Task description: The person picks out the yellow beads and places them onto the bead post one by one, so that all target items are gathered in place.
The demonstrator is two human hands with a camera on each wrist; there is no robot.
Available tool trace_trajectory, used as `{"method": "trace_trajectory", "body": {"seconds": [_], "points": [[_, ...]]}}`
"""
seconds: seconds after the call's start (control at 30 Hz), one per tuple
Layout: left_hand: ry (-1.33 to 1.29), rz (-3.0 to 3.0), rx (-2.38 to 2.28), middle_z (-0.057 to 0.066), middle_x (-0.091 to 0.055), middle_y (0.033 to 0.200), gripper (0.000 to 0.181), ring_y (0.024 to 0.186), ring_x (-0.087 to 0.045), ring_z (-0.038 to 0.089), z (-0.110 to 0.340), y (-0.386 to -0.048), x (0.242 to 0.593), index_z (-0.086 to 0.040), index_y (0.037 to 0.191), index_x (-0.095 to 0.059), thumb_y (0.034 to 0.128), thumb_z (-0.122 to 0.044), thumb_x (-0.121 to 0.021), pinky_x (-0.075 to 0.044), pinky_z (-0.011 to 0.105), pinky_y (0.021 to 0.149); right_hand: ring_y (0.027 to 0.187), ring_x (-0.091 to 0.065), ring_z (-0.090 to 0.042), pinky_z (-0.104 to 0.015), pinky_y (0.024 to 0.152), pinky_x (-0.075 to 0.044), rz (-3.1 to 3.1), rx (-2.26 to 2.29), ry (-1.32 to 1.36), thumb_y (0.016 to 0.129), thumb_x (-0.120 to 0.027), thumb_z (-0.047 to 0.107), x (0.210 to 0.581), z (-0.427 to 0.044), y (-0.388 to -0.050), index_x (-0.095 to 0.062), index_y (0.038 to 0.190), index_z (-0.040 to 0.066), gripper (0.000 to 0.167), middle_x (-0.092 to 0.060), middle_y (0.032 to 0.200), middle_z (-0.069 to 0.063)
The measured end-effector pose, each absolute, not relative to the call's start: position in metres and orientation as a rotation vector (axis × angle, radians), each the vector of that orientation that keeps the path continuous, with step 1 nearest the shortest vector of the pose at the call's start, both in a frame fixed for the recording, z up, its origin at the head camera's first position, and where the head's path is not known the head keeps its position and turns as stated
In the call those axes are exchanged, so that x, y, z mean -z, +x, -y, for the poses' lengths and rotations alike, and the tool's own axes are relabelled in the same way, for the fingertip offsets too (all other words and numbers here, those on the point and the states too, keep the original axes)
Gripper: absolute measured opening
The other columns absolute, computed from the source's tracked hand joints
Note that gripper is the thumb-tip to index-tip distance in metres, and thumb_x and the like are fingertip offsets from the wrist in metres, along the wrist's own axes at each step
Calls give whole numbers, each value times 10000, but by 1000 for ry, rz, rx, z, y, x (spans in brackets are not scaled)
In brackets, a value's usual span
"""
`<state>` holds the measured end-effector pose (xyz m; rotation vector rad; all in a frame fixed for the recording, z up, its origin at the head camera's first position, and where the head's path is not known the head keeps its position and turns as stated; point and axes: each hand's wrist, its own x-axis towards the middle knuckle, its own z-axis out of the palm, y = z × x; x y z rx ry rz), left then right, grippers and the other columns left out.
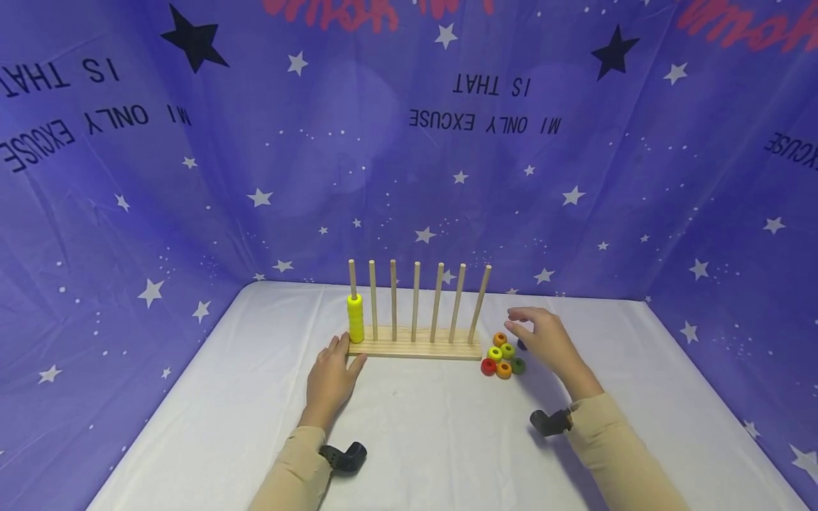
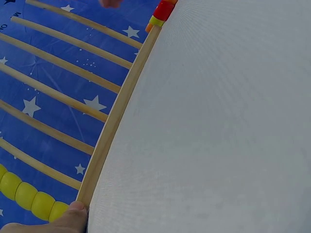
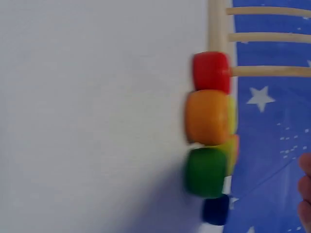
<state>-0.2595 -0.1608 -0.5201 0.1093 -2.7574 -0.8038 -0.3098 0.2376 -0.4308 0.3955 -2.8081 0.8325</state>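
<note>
A wooden peg rack (image 1: 415,348) stands on the table with several upright pegs. Its leftmost peg carries a stack of yellow beads (image 1: 355,319). My left hand (image 1: 329,383) holds the rack's left end, thumb (image 2: 74,216) at the front edge. To the right of the rack lie loose beads: a red bead (image 1: 488,367), a green bead (image 3: 206,172), orange beads (image 1: 504,370) and yellowish ones (image 1: 495,354). Above and right of them hovers my right hand (image 1: 543,341), fingers loosely bent, nothing visible in it. A dark blue bead (image 3: 215,209) is partly hidden under that hand in the head view.
A white cloth (image 1: 422,440) covers the table. Purple curtains (image 1: 396,177) with stars and lettering hang behind it and along both sides. The remaining pegs (image 1: 415,301) rise bare from the rack, between the left hand and the loose beads.
</note>
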Motion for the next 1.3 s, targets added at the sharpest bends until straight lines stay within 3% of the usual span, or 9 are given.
{"method": "trace_trajectory", "body": {"seconds": [0.13, 0.33, 1.3], "points": [[110, 2761, 813, 253, -440, 1506, 691, 1341, -469, 490, 161, -259, 519, -49, 1487, -434, 960, -455, -619, -405, 620, 1086, 1166, -613, -387, -579, 1004, -473, 2843, -821, 419, 957, -665, 249, 448, -244, -310, -658, 1263, 21, 381, -707, 1196, -170], [113, 2764, 806, 253, -438, 1508, 691, 1340, -471, 488, 160, -259, 519, -49, 1489, -431, 962, -455, -617, -407, 620, 1083, 1193, -603, -421, -587, 1054, -439, 2892, -796, 433, 928, -702, 231, 462, -248, -309, -685, 1211, 1, 365, -701, 1205, -195], [99, 2754, 801, 259, -447, 1498, 689, 1333, -477, 491, 160, -258, 518, -35, 1483, -437, 961, -444, -624, -409, 611, 1086, 1131, -637, -361, -575, 1041, -454, 2968, -790, 342, 859, -777, 210, 477, -248, -314, -678, 1220, 5, 426, -705, 1190, -179]]}}
